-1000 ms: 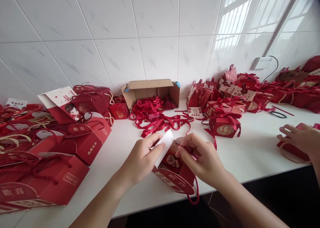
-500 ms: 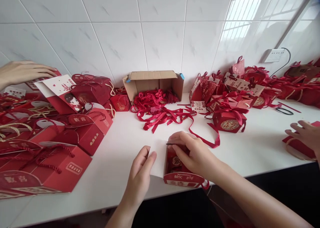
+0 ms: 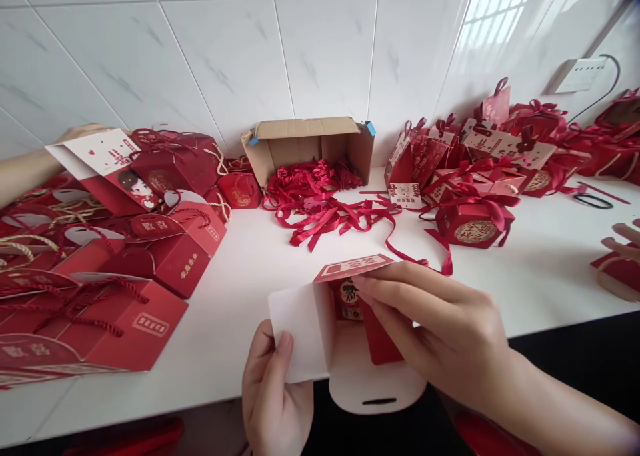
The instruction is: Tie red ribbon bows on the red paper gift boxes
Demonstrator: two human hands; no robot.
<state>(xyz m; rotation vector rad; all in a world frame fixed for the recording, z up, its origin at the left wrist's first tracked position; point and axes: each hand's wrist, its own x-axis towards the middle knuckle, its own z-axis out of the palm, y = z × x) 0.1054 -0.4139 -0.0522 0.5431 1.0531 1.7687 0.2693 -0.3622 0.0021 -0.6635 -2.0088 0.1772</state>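
A red gift box (image 3: 303, 333) with white inner sides is unfolded at the table's front edge. My left hand (image 3: 277, 396) pinches its white side flap between thumb and fingers. On the other side my right hand (image 3: 450, 319) closes its fingers on the box's red side flap. Inside the box lies a small printed red packet (image 3: 349, 296), partly covered. A rounded white flap (image 3: 380, 383) with a dark slot hangs open toward me.
Red gift boxes with rope handles (image 3: 165, 243) crowd the left. A cardboard box (image 3: 310, 131) spills red ribbons (image 3: 320, 216). Ribboned boxes (image 3: 473, 223) stand at right. Another person's arm (image 3: 30, 169) reaches in at left; another hand (image 3: 625, 243) rests at a red box, far right.
The gift box has been opened out, and its slotted flap now hangs toward me. My left hand, apart from it before, now grips its side flap. The view has shifted slightly.
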